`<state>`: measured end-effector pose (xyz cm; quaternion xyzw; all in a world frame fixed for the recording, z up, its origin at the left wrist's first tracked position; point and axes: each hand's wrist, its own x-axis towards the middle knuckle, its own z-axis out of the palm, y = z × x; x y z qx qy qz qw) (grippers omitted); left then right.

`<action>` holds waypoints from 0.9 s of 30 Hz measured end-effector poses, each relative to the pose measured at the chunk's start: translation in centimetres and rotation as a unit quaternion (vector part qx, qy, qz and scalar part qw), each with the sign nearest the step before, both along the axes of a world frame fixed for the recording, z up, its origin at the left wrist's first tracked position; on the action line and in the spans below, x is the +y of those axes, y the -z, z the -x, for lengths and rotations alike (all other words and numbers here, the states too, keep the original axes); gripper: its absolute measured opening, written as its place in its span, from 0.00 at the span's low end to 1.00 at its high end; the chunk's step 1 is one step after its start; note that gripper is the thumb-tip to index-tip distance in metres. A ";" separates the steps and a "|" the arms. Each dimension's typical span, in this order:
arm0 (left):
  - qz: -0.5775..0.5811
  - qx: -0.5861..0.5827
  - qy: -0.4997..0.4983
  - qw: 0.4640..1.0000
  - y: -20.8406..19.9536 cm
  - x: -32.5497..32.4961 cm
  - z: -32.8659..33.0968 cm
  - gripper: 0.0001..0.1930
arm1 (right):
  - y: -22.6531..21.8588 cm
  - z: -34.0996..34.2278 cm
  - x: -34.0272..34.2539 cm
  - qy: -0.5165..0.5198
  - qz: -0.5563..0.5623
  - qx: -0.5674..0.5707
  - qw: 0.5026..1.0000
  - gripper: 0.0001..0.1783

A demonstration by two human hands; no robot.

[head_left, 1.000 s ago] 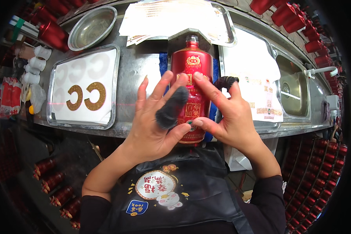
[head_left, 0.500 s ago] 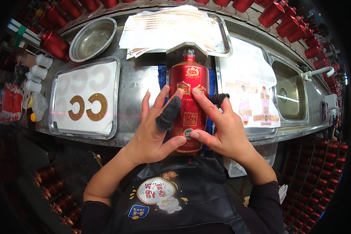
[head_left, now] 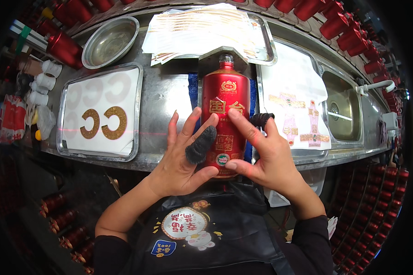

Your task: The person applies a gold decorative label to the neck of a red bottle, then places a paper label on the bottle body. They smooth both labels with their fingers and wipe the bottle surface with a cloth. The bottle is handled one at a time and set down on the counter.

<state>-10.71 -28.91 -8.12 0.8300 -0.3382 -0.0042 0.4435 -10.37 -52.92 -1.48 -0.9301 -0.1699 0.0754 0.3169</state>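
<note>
A red bottle (head_left: 223,126) with gold lettering and a round green-and-white sticker lies on its back, neck pointing away from me, in an angular holder (head_left: 211,61) over blue cloth. My left hand (head_left: 181,156) has its fingers spread; its index fingertip and thumb are at the bottle's left side, and a black sleeve covers one finger. From the other side my right hand (head_left: 270,156) rests its index fingertip just under the large gold characters and its thumb by the round sticker. It also wears a black finger sleeve. The bottle's underside is hidden.
On the left, a tray (head_left: 135,114) bears two gold C-shaped labels (head_left: 113,123). Behind stand a metal bowl (head_left: 110,43) and a stack of label sheets (head_left: 197,32). To the right are cross-shaped labels (head_left: 314,133) on a white sheet and a sink (head_left: 342,112). Red bottles (head_left: 65,49) surround the bench.
Both index fingertips have slid slightly toward me along the bottle, leaving the large gold characters more exposed. The whole view has shifted a little.
</note>
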 end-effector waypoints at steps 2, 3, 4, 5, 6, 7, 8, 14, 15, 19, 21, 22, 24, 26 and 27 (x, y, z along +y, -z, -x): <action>0.006 0.005 -0.008 1.000 -0.2 -0.2 -0.2 0.40 | -0.1 -0.6 -0.1 0.013 -0.011 -0.035 0.999 0.47; 0.008 0.005 -0.011 1.000 -0.2 -0.3 -0.4 0.41 | -0.2 -0.8 -0.1 0.008 0.011 -0.023 1.000 0.47; -0.001 0.014 -0.014 1.000 -0.2 -0.3 -0.6 0.41 | -0.1 -1.1 -0.1 0.010 0.030 -0.017 0.999 0.48; 0.010 0.004 -0.011 1.000 -0.2 -0.3 -0.8 0.41 | -0.1 -1.3 0.0 0.013 0.025 -0.009 1.000 0.48; 0.010 0.004 -0.010 1.000 -0.2 -0.3 -0.9 0.42 | 0.0 -1.4 0.1 0.016 0.012 -0.012 1.000 0.48; 0.003 0.001 -0.008 1.000 -0.1 -0.3 -1.0 0.42 | 0.2 -1.5 0.2 0.015 0.000 -0.009 1.000 0.48; 0.029 0.006 -0.003 1.000 0.0 -0.3 -1.0 0.42 | 0.2 -1.5 0.2 0.015 -0.004 -0.017 1.000 0.49; 0.223 0.091 -0.006 0.971 1.0 -1.2 -0.4 0.44 | 0.5 -1.3 0.0 0.017 -0.001 0.006 1.000 0.49; 0.217 0.087 -0.005 0.972 1.0 -1.1 -0.3 0.45 | 0.5 -1.3 -0.1 0.015 -0.008 0.003 1.000 0.49; 0.177 0.051 -0.009 0.983 0.8 -0.7 -0.2 0.45 | 0.7 -1.6 -0.4 0.007 -0.029 0.020 0.999 0.49; 0.169 0.053 -0.012 0.984 0.6 -0.6 -0.3 0.45 | 0.9 -1.6 -0.6 0.000 -0.051 0.012 0.999 0.49; 0.161 0.055 -0.013 0.985 0.6 -0.7 -0.3 0.44 | 1.0 -1.6 -0.7 -0.005 -0.062 0.008 0.998 0.49; 0.172 0.045 -0.006 0.984 0.5 -1.0 -0.4 0.44 | 1.2 -1.4 -0.9 0.003 -0.077 0.024 0.997 0.49; 0.167 0.034 -0.005 0.985 0.5 -1.2 -0.5 0.44 | 1.5 -1.3 -1.1 -0.003 -0.088 0.015 0.996 0.49; 0.160 0.027 -0.008 0.987 0.5 -1.3 -0.6 0.43 | 1.7 -1.3 -1.1 -0.013 -0.091 -0.003 0.996 0.49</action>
